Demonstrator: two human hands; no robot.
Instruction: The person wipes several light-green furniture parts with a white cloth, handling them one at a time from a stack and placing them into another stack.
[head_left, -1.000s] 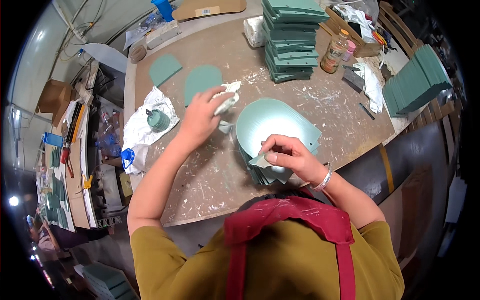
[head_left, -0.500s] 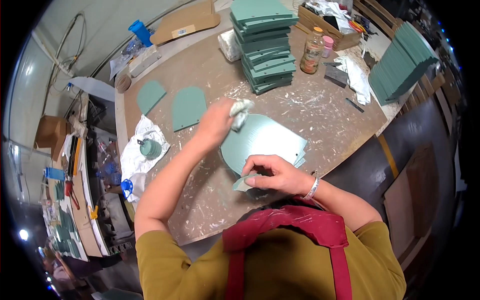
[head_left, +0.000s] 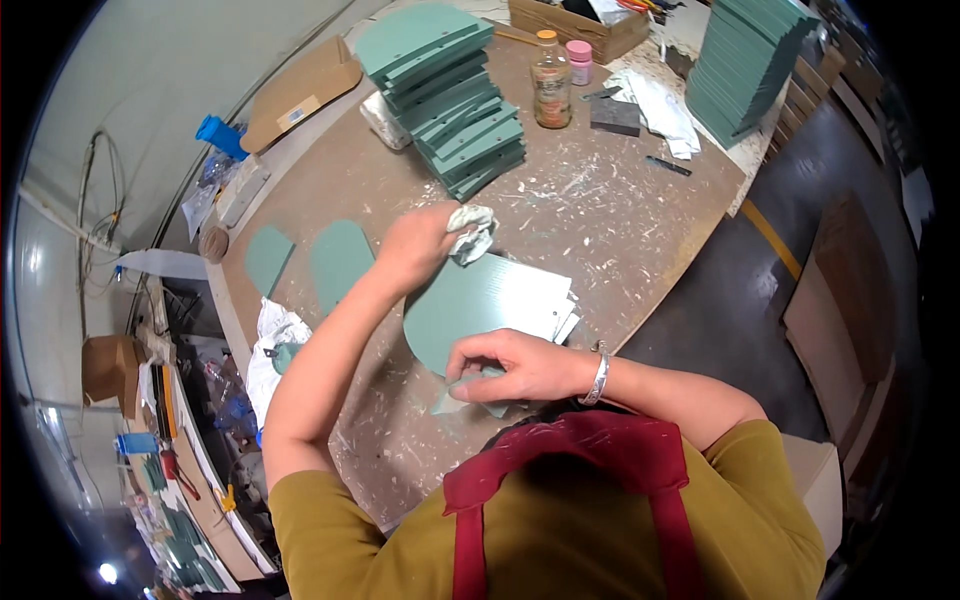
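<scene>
My left hand [head_left: 418, 248] is closed on a crumpled white cloth [head_left: 472, 236] at the far edge of a small stack of rounded green panels [head_left: 470, 305]. Light glares off the smooth top panel, and the square ends of the stack fan out slightly to the right. Over the near edge, my right hand [head_left: 525, 366] pinches a thin pale green piece [head_left: 446, 402]; its kind is not clear, and the fingers hide part of it. Two more arched green panels lie on the left: one panel [head_left: 338, 262] beside my left forearm, another panel [head_left: 268, 260] farther out.
A tall uneven pile of green panels [head_left: 455, 120] stands at the back, another stack [head_left: 745, 70] at the far right. Between them are a glass bottle [head_left: 552, 85], a pink jar [head_left: 579, 62], a dark grey block [head_left: 614, 117] and white cloth [head_left: 662, 115]. The worktable's edge [head_left: 665, 285] runs along the right.
My view has shifted, so the table appears turned. Both hands remain at the panel stack, the left with the cloth at its far edge, the right with the pale piece at its near edge.
</scene>
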